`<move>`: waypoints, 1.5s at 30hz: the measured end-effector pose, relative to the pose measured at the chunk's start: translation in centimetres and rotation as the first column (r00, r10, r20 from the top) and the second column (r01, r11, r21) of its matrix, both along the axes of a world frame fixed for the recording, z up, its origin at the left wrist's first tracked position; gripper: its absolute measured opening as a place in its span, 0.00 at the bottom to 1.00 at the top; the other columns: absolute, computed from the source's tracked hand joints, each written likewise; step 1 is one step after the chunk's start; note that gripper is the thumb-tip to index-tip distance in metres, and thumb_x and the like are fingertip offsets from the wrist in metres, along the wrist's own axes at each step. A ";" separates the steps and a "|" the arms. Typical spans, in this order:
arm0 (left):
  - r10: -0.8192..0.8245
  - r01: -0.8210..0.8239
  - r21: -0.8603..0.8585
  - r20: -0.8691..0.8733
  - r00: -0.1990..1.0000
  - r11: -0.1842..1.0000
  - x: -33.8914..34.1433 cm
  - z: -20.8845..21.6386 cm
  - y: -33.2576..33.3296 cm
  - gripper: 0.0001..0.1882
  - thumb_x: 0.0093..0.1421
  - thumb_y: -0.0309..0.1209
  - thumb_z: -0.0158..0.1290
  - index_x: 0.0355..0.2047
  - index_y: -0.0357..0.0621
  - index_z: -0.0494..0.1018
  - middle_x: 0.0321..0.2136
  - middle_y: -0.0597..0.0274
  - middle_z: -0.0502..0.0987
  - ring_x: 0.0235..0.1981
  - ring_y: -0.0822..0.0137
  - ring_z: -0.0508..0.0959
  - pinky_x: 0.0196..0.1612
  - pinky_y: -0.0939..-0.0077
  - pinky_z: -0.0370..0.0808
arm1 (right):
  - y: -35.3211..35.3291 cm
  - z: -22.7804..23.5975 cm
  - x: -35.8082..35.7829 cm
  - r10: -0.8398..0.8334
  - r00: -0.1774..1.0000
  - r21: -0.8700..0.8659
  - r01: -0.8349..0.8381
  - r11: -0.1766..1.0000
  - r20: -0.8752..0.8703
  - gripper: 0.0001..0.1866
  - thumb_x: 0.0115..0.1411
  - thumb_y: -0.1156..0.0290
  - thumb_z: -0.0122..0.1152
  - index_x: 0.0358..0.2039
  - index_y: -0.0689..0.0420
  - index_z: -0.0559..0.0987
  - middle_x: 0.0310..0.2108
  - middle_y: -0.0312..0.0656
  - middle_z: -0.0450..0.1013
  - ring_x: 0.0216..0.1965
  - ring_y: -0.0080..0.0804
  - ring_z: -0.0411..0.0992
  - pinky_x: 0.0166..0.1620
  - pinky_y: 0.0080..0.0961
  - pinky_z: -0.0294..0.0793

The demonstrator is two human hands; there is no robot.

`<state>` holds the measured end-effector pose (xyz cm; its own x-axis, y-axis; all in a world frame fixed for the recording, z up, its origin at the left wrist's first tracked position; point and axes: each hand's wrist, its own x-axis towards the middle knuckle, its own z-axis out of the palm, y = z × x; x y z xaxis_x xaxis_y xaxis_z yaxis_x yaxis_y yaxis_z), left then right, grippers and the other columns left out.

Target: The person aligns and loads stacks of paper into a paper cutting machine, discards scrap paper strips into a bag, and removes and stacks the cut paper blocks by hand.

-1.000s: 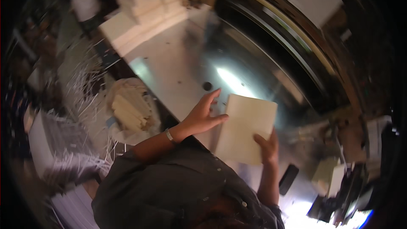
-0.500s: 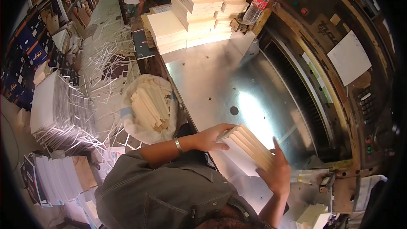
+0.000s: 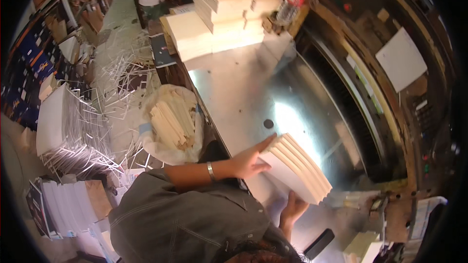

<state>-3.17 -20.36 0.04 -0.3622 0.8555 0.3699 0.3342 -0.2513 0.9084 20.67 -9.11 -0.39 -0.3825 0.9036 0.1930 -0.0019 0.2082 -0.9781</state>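
At the left of the frame stood a stack of white paper (image 3: 50,126), its side fringed with loose strips. Right of it, an off-white sack (image 3: 148,142) held cream paper offcuts (image 3: 168,119). A bare metal tabletop (image 3: 219,87) ran through the middle, with cream paper blocks (image 3: 229,9) piled at top centre.

The left hand (image 3: 247,162), just below centre, grasped the upper-left end of a bundle of paper blocks (image 3: 298,168), thumb on the white face, other fingers partly hidden. The bundle lay tilted above the tabletop, right of centre, its ridged cream side upward. The right hand (image 3: 294,208) met its lower edge from beneath; how far those fingers were closed I could not tell.

In my assessment the bundle was fairly heavy, stiff across its thickness yet prone to fanning, with smooth faces liable to slip and corners easily dented. Sound hold: both ends, squeezed across all blocks together.

Farther right lay a black oblong object (image 3: 319,244); at upper right, a white sheet (image 3: 402,60).
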 end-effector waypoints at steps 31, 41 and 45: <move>-0.333 0.248 -0.277 -0.319 0.887 0.928 -4.2 -0.6 -0.8 0.33 0.55 0.39 0.67 0.58 0.45 0.69 0.55 0.55 0.73 0.58 0.55 0.71 0.62 0.56 0.58 | 2.9 -4.5 6.1 0.057 0.723 0.443 -0.481 0.757 0.688 0.20 0.52 0.67 0.69 0.47 0.52 0.84 0.49 0.45 0.78 0.53 0.52 0.71 0.58 0.52 0.63; -0.435 0.374 -0.223 -0.472 0.766 0.900 0.4 -0.8 3.9 0.38 0.54 0.43 0.67 0.60 0.40 0.65 0.53 0.52 0.72 0.58 0.52 0.70 0.63 0.54 0.57 | -2.9 -2.9 12.7 -0.227 0.698 0.511 -0.227 0.829 0.679 0.19 0.56 0.67 0.66 0.49 0.56 0.80 0.48 0.49 0.78 0.49 0.53 0.75 0.53 0.51 0.71; -0.513 0.486 -0.194 -0.492 0.704 0.852 3.0 -3.0 5.6 0.39 0.54 0.43 0.67 0.59 0.37 0.64 0.52 0.51 0.72 0.57 0.52 0.71 0.62 0.55 0.58 | -6.9 -7.1 16.8 -0.242 0.683 0.343 -0.013 0.939 0.689 0.22 0.62 0.66 0.63 0.56 0.57 0.77 0.56 0.53 0.74 0.61 0.54 0.68 0.64 0.52 0.63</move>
